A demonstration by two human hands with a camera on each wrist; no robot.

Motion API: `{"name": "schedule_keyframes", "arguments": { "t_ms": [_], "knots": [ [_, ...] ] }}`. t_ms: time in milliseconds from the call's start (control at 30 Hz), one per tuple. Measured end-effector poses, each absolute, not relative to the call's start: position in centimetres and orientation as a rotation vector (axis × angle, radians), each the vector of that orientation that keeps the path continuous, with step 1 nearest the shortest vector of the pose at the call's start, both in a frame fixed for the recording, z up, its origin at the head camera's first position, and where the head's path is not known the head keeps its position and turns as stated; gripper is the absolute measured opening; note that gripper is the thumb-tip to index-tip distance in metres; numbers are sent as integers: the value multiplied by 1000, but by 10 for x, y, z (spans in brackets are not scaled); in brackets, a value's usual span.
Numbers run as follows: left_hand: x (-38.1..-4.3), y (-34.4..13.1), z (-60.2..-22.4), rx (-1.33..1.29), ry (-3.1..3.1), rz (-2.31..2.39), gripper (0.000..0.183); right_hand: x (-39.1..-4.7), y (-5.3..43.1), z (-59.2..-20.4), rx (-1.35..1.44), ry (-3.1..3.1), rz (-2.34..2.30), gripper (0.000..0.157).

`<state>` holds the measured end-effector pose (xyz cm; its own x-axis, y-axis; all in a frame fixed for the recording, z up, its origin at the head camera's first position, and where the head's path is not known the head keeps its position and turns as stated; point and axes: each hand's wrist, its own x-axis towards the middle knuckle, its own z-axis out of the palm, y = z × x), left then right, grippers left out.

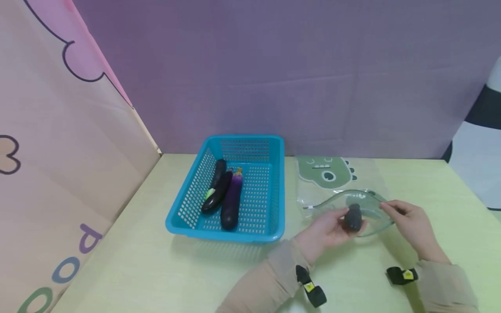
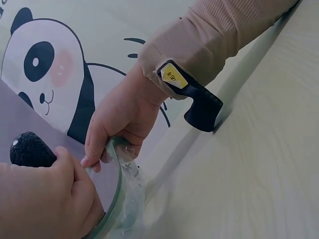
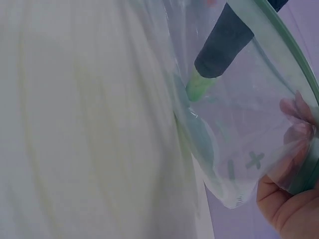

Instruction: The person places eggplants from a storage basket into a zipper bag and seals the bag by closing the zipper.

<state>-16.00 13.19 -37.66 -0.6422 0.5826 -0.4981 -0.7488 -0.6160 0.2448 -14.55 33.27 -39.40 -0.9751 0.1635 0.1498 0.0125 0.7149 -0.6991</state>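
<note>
My left hand (image 1: 322, 228) grips a dark, bumpy vegetable resembling a cucumber (image 1: 353, 218) over the mouth of a clear zip bag (image 1: 375, 224). Through the plastic in the right wrist view, the pale green end of this cucumber (image 3: 222, 47) points down. The bag has a green-edged rim (image 2: 118, 191), spread into a loop. Fingers of the left hand (image 2: 45, 199) lie right at one side of that rim. On the opposite side, my right hand (image 1: 409, 219) pinches the rim between thumb and fingers.
Left of the hands stands a blue perforated basket (image 1: 277, 217). Inside lie a glossy dark eggplant (image 1: 219, 193), a longer purple eggplant (image 1: 233, 204) and another dark vegetable (image 1: 220, 168). A flat clear bag with a green cartoon print (image 1: 326, 171) lies behind the hands. A purple cloth (image 1: 305, 78) hangs along the back.
</note>
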Motion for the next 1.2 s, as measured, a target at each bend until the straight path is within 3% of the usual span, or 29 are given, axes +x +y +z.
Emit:
{"name": "schedule_keyframes", "arguments": {
  "t_ms": [333,500,600,1200],
  "knots": [
    [-154,131,-382,-448,721,2213,47,-144,332,-393,-246,-2627,1129,39],
    [-152,131,-384,-423,769,2188,50,-143,331,-392,-331,-2516,1212,15],
    [-151,131,-386,-424,806,2191,50,-143,331,-391,-366,-2454,1269,8],
    [-159,137,-384,-327,965,2134,42,-141,333,-389,-223,-2519,1375,14]
  ]
}}
